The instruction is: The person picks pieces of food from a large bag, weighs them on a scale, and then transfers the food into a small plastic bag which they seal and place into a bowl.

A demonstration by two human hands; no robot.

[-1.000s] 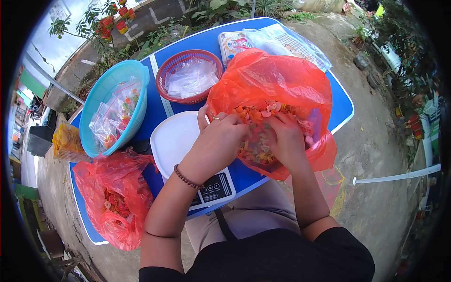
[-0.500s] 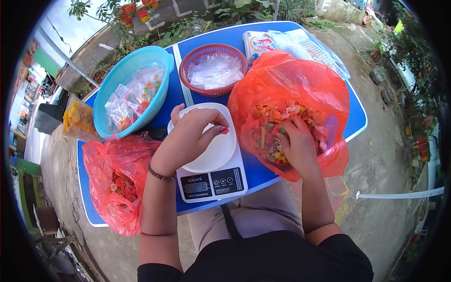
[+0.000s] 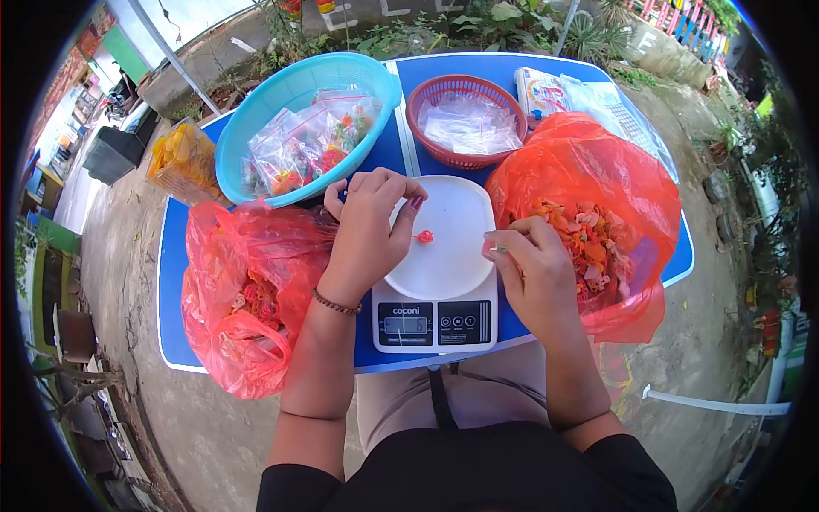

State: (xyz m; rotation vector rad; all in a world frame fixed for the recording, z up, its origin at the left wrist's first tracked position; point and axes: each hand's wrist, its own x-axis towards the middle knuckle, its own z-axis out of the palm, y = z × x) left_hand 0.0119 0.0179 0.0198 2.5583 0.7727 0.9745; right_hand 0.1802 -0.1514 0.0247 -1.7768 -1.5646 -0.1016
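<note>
A small red rosette-shaped piece [image 3: 424,236] lies on the white round pan [image 3: 444,275] of a digital kitchen scale marked "coconi" [image 3: 433,340]. My left hand [image 3: 373,224] hovers over the pan's left edge, fingers loosely bent and apart, holding nothing visible. Beyond the pan's right edge, my right hand [image 3: 537,264] pinches a small greenish piece [image 3: 499,248] between thumb and forefinger. Right behind that hand, an open red plastic bag [image 3: 576,154] holds many orange, pink and red pieces [image 3: 589,239].
Another red bag [image 3: 230,341] of pieces sits at the left. Behind stand a turquoise basin [image 3: 247,119] of filled clear packets and a red-brown basket [image 3: 426,136] of clear bags. A clear container [image 3: 183,162] with yellow contents is far left. The table [image 3: 183,316] is blue.
My right hand has come out of the right bag toward the scale with a small piece. My left hand has let go of the red piece onto the pan. The camera view has shifted.
</note>
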